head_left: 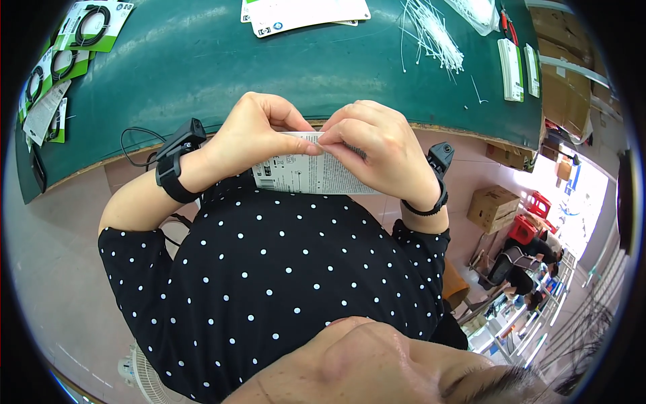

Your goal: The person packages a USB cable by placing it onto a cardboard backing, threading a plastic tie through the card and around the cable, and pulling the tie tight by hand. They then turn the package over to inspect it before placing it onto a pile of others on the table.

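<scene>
In front of my chest, at the table's near edge, hangs a white printed backing card [296, 176] with a barcode and small print facing me. My left hand [261, 131] pinches its upper edge between thumb and fingers. My right hand [378, 143] is closed at the same edge, its fingertips meeting close to the left thumb. Whether a thin tie is between the fingertips is too small to make out. The card's far side is hidden from me.
A green-topped table [202, 74] spans ahead. Carded black cables [93, 27] lie at the left, blank cards [309, 13] at the far middle. White cable ties [436, 37], red-handled pliers [509, 27] and card stacks [511, 71] are at the right. A cardboard box [493, 209] stands on the floor.
</scene>
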Demonstrator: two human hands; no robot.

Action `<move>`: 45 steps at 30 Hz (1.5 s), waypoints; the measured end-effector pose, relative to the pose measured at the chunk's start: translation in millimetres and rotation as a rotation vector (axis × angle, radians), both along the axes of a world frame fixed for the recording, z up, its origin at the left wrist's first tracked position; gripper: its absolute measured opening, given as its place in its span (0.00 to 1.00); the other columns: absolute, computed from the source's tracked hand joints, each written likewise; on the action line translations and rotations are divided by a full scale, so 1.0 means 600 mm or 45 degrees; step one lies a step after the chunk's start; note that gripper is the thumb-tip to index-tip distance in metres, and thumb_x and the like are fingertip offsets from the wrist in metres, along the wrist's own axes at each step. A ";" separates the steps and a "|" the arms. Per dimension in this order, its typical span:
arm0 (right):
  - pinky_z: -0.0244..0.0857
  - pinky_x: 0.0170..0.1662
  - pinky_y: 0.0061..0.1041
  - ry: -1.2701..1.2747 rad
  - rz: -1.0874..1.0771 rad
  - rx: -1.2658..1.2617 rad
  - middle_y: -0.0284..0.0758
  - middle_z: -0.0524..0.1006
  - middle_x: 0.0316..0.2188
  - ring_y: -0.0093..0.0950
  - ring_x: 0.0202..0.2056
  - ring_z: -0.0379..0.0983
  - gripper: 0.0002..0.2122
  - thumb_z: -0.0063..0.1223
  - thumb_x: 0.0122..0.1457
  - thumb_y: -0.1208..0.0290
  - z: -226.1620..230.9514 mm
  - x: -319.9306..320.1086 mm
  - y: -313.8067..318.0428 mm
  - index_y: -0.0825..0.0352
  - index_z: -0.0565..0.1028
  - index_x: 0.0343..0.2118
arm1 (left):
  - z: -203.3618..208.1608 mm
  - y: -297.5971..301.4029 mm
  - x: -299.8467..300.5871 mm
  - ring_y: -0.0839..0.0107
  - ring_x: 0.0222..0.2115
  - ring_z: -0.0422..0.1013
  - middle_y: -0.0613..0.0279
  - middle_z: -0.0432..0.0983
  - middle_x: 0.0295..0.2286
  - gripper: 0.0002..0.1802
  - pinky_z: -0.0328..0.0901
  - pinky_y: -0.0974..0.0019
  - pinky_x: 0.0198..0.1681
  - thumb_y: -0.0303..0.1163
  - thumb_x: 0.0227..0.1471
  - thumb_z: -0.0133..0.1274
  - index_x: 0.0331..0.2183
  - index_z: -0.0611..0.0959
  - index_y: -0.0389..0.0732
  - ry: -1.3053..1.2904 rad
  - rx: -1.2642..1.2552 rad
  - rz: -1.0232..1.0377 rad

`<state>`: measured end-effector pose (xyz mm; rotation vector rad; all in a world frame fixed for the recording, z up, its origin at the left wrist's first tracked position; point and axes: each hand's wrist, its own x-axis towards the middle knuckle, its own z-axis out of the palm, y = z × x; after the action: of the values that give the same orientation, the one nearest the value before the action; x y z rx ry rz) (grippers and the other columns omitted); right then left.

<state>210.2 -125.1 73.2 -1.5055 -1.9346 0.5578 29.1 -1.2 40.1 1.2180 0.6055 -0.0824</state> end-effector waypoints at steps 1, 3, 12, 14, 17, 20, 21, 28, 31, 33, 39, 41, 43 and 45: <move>0.68 0.31 0.27 0.000 -0.004 -0.001 0.32 0.78 0.27 0.31 0.29 0.75 0.06 0.62 0.45 0.79 0.002 0.000 -0.001 0.66 0.76 0.26 | -0.001 -0.003 -0.001 0.76 0.29 0.77 0.56 0.81 0.29 0.11 0.72 0.74 0.34 0.24 0.42 0.67 0.30 0.83 0.31 -0.019 0.018 0.019; 0.68 0.31 0.27 -0.001 0.010 -0.002 0.33 0.78 0.27 0.31 0.29 0.75 0.06 0.62 0.46 0.79 0.005 0.001 -0.004 0.66 0.76 0.26 | -0.003 -0.009 -0.002 0.76 0.28 0.77 0.57 0.81 0.28 0.11 0.72 0.74 0.34 0.25 0.42 0.67 0.30 0.83 0.31 -0.058 0.053 0.059; 0.69 0.33 0.28 0.068 0.052 -0.066 0.34 0.79 0.29 0.32 0.31 0.76 0.06 0.61 0.47 0.79 0.008 0.012 -0.006 0.67 0.76 0.28 | -0.003 -0.014 -0.003 0.77 0.29 0.77 0.57 0.81 0.28 0.11 0.72 0.75 0.34 0.26 0.42 0.68 0.29 0.83 0.32 -0.059 0.117 0.085; 0.69 0.33 0.28 0.055 0.060 -0.057 0.34 0.79 0.29 0.32 0.31 0.76 0.06 0.61 0.47 0.78 0.008 0.010 -0.005 0.67 0.76 0.28 | -0.004 -0.016 -0.004 0.78 0.27 0.76 0.57 0.80 0.26 0.11 0.71 0.75 0.31 0.27 0.43 0.68 0.27 0.83 0.31 -0.083 0.128 0.116; 0.70 0.34 0.28 0.030 0.074 -0.038 0.34 0.79 0.29 0.33 0.31 0.76 0.05 0.61 0.47 0.78 0.009 0.009 -0.003 0.67 0.76 0.28 | -0.002 -0.015 -0.005 0.78 0.27 0.75 0.57 0.80 0.26 0.11 0.71 0.75 0.31 0.27 0.42 0.68 0.27 0.83 0.31 -0.090 0.139 0.119; 0.69 0.34 0.26 0.048 0.072 -0.020 0.35 0.79 0.30 0.31 0.32 0.76 0.05 0.60 0.49 0.78 0.013 0.009 -0.006 0.68 0.77 0.29 | 0.000 -0.016 -0.008 0.77 0.29 0.76 0.58 0.81 0.29 0.11 0.72 0.73 0.34 0.26 0.42 0.68 0.29 0.83 0.31 -0.079 0.156 0.091; 0.69 0.34 0.26 0.047 0.068 -0.014 0.35 0.79 0.30 0.31 0.32 0.76 0.05 0.60 0.49 0.78 0.019 0.015 -0.006 0.68 0.77 0.29 | 0.001 -0.019 -0.011 0.76 0.29 0.76 0.58 0.81 0.28 0.11 0.72 0.72 0.33 0.25 0.41 0.67 0.29 0.83 0.32 -0.169 0.285 0.111; 0.67 0.33 0.21 0.685 -0.173 -0.283 0.34 0.78 0.29 0.22 0.31 0.74 0.02 0.57 0.55 0.78 0.009 0.048 -0.014 0.69 0.78 0.31 | 0.022 -0.020 -0.026 0.66 0.26 0.77 0.55 0.80 0.27 0.10 0.72 0.67 0.31 0.19 0.38 0.64 0.27 0.81 0.33 -0.937 1.243 -0.052; 0.64 0.31 0.19 0.653 -0.120 -0.416 0.33 0.76 0.26 0.20 0.28 0.71 0.04 0.58 0.55 0.76 -0.011 0.035 -0.009 0.70 0.78 0.30 | 0.023 -0.022 -0.023 0.63 0.25 0.76 0.56 0.79 0.27 0.08 0.72 0.66 0.28 0.21 0.37 0.62 0.26 0.81 0.35 -1.125 1.517 -0.045; 0.63 0.30 0.18 0.643 -0.098 -0.484 0.32 0.75 0.24 0.18 0.27 0.70 0.05 0.59 0.56 0.75 -0.022 0.029 -0.009 0.71 0.78 0.30 | 0.018 -0.022 -0.025 0.63 0.25 0.76 0.56 0.79 0.27 0.09 0.72 0.66 0.29 0.21 0.36 0.62 0.26 0.81 0.35 -1.123 1.547 -0.089; 0.59 0.26 0.15 0.518 -0.296 -0.586 0.28 0.74 0.26 0.14 0.25 0.66 0.07 0.62 0.54 0.71 -0.046 0.023 -0.015 0.70 0.78 0.29 | 0.011 -0.019 -0.029 0.61 0.27 0.77 0.53 0.79 0.29 0.09 0.73 0.62 0.32 0.19 0.38 0.60 0.27 0.80 0.33 -1.126 1.625 -0.205; 0.59 0.25 0.14 0.526 -0.363 -0.690 0.28 0.74 0.27 0.13 0.25 0.66 0.07 0.62 0.54 0.71 -0.055 0.024 -0.016 0.70 0.78 0.28 | 0.010 -0.018 -0.028 0.61 0.27 0.77 0.53 0.79 0.29 0.08 0.73 0.62 0.32 0.19 0.38 0.60 0.27 0.80 0.33 -1.133 1.639 -0.239; 0.62 0.26 0.17 0.733 -0.378 -0.737 0.30 0.75 0.25 0.16 0.23 0.68 0.09 0.64 0.52 0.68 -0.068 0.024 -0.020 0.70 0.79 0.28 | 0.009 -0.017 -0.027 0.61 0.27 0.77 0.53 0.79 0.29 0.08 0.73 0.62 0.33 0.20 0.38 0.60 0.27 0.80 0.33 -1.154 1.684 -0.288; 0.63 0.26 0.19 0.846 -0.387 -0.767 0.31 0.75 0.24 0.17 0.22 0.69 0.10 0.64 0.51 0.66 -0.079 0.023 -0.023 0.70 0.79 0.28 | 0.008 -0.016 -0.026 0.61 0.27 0.77 0.53 0.79 0.29 0.08 0.73 0.62 0.33 0.20 0.38 0.60 0.27 0.80 0.33 -1.142 1.673 -0.307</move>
<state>223.8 -138.9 25.8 -1.6288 -1.0449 1.3748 13.7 -10.6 45.2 2.3519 -0.4117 0.7393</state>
